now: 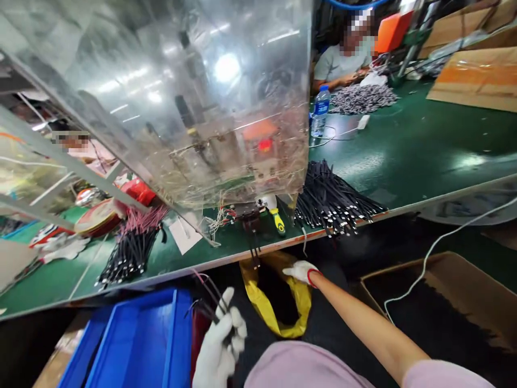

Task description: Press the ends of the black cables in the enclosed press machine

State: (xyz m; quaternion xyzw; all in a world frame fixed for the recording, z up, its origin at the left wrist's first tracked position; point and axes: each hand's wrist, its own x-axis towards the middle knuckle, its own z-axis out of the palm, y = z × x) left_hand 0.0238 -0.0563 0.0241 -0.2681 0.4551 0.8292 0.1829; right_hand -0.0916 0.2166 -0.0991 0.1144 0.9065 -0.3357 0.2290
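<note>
My left hand (pixel 226 334), in a white glove, is closed around some thin dark cables (pixel 208 307) at the bottom centre. Beyond the table edge, my right hand (pixel 299 271), also gloved with a red cuff, is at the upper right rim of a yellow bag (pixel 252 293); its fingers point left and are too small to read clearly. Two short black leads (pixel 255 250) hang over the table edge under a machine with a clear cover (pixel 226 108). A yellow-handled tool (pixel 278 221) lies beside the machine.
Black cable bundles lie right (pixel 331 199) and left (pixel 131 253) on the green table (pixel 424 145). Blue trays (pixel 141 339) stand at lower left, a cardboard box (pixel 456 269) at lower right. A water bottle (pixel 321 110) and a seated person (pixel 343 64) are beyond.
</note>
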